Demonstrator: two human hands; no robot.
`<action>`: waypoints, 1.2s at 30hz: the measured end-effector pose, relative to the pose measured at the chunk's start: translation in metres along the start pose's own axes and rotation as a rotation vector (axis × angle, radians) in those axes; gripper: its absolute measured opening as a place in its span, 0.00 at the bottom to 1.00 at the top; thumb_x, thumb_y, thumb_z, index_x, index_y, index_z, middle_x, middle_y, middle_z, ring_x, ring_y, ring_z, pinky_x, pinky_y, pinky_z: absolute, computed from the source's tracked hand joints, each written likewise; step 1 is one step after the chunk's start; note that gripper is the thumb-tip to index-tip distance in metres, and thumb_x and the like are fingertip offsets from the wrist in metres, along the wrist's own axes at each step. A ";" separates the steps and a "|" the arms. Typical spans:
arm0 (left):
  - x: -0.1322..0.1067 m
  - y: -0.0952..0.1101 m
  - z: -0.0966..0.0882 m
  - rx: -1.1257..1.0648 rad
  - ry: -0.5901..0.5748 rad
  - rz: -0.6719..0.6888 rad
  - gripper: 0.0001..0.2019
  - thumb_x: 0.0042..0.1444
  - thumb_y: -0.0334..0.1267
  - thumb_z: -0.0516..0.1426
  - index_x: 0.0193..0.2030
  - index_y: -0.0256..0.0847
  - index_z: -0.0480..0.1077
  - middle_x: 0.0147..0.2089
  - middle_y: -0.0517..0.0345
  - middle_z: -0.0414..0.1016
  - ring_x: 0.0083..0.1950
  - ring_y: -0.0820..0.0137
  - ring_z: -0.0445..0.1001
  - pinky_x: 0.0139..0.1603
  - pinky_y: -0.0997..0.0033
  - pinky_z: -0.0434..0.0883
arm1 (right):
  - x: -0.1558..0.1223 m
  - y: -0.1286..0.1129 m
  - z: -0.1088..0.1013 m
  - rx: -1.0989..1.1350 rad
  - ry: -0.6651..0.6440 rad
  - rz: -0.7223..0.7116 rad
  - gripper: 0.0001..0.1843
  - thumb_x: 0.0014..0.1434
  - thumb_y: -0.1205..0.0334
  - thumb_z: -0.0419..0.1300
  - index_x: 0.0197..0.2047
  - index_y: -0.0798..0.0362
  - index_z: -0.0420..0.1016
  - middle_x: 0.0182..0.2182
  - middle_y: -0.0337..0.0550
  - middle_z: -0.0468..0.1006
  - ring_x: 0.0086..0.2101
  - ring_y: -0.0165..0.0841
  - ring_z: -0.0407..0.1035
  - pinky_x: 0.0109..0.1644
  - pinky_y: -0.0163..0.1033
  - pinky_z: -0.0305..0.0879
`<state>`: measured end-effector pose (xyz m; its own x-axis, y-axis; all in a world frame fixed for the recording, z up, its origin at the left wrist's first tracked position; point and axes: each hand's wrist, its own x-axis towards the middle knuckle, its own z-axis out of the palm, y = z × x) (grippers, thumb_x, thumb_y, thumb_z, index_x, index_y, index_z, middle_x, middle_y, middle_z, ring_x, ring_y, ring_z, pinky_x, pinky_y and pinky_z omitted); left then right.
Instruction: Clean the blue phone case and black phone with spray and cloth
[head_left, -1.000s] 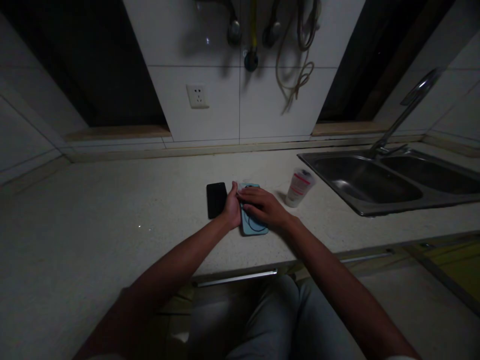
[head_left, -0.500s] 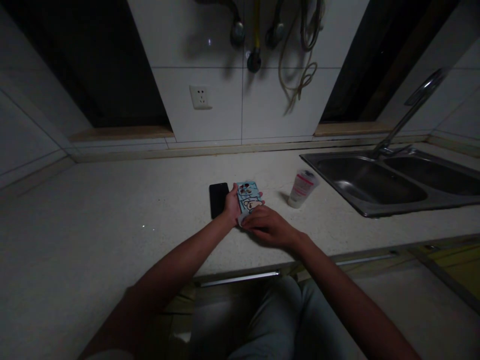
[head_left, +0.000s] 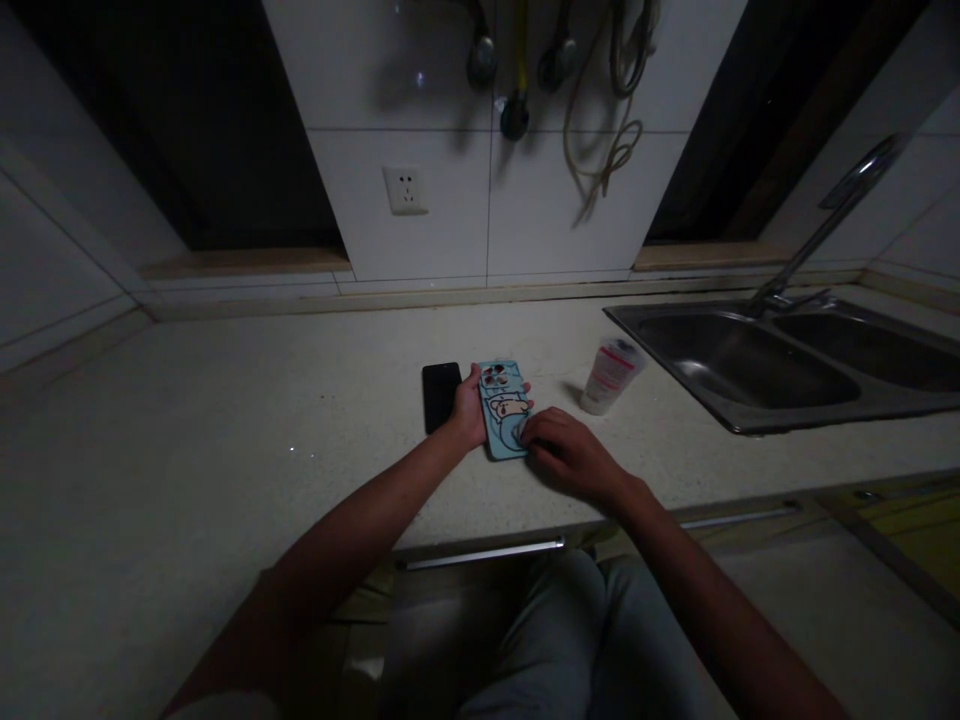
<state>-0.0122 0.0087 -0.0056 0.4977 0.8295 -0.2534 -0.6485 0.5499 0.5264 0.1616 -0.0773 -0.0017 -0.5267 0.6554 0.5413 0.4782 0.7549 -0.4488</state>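
Note:
A light blue phone case (head_left: 511, 422) with a cartoon animal print lies back-up across my left hand (head_left: 470, 408). The thumb runs along its left edge and the fingertips show past its right edge. Whether a phone sits inside it, I cannot tell. My right hand (head_left: 574, 452) pinches a small whitish piece (head_left: 519, 430), perhaps a wipe, against the lower right part of the case; most of that piece is hidden by the fingers. Just left of my left hand, a black phone (head_left: 441, 396) rests dark screen up on the counter, partly covered by the hand.
On the pale counter (head_left: 300, 380), a clear plastic cup (head_left: 611, 378) with pink print stands to the right. Beyond it is a steel double sink (head_left: 705, 385) with a tall faucet (head_left: 821, 225). A socket (head_left: 406, 190) and hanging pipes are on the tiled wall behind.
My right hand has slid to the right across the lower part of the phone case with the whitish piece, uncovering more of the print. My left hand keeps its hold.

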 end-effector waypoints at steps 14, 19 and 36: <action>-0.005 -0.004 0.018 -0.028 0.062 0.045 0.25 0.68 0.53 0.46 0.51 0.35 0.74 0.42 0.44 0.82 0.42 0.56 0.81 0.49 0.52 0.76 | 0.066 0.053 0.009 -0.163 0.235 0.267 0.08 0.59 0.69 0.55 0.40 0.51 0.74 0.36 0.45 0.74 0.37 0.38 0.67 0.43 0.42 0.64; -0.007 -0.005 0.020 -0.008 0.067 0.066 0.25 0.69 0.51 0.44 0.50 0.35 0.74 0.41 0.45 0.82 0.42 0.58 0.81 0.48 0.55 0.76 | 0.088 0.057 0.019 -0.215 0.271 0.261 0.10 0.60 0.71 0.53 0.39 0.52 0.75 0.36 0.49 0.75 0.39 0.41 0.67 0.45 0.45 0.64; -0.001 -0.005 0.009 -0.054 0.119 0.155 0.26 0.65 0.58 0.50 0.29 0.37 0.72 0.28 0.52 0.77 0.38 0.61 0.80 0.46 0.63 0.75 | 0.075 0.019 0.022 -0.038 0.014 -0.201 0.11 0.59 0.71 0.54 0.41 0.52 0.75 0.38 0.49 0.78 0.42 0.40 0.69 0.49 0.46 0.66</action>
<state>-0.0044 0.0047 -0.0010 0.3204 0.9084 -0.2687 -0.7433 0.4169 0.5231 0.1157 -0.0138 0.0149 -0.6047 0.4912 0.6269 0.3907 0.8689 -0.3039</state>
